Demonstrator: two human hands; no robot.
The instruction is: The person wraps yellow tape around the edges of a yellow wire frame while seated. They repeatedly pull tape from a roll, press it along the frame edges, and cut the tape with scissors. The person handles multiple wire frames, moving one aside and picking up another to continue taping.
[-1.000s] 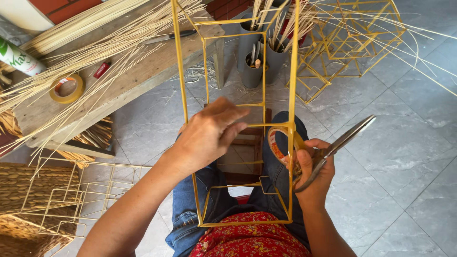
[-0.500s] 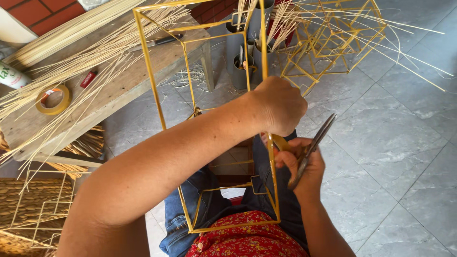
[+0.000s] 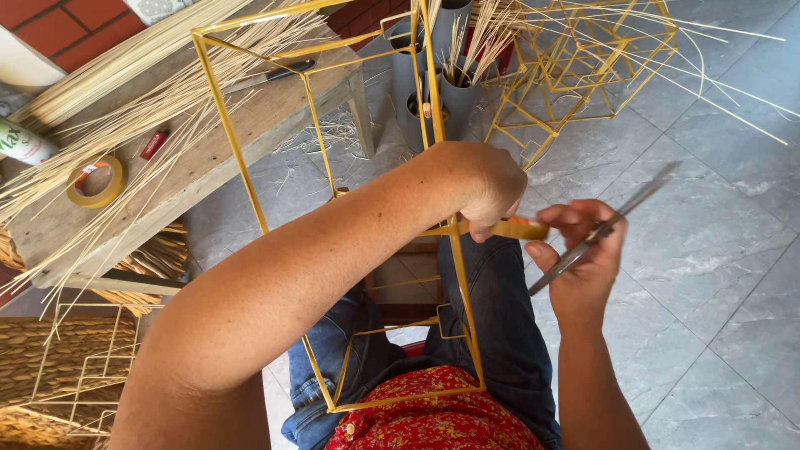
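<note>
Left hand (image 3: 487, 187), forearm crossing the lap, is fisted on the yellow tape roll (image 3: 512, 228) beside the yellow bamboo-stick box frame (image 3: 454, 250) standing on the lap. Right hand (image 3: 579, 258), fingers curled, grips grey metal scissors (image 3: 604, 227), touching the roll.

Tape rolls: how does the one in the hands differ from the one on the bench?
The tape roll in the hands is seen edge-on, pinched between the left hand and right hand against the yellow frame; the tape roll on the bench lies flat and untouched, its hole showing. The held one is partly hidden; the bench one is fully visible. Both are yellowish.
</note>
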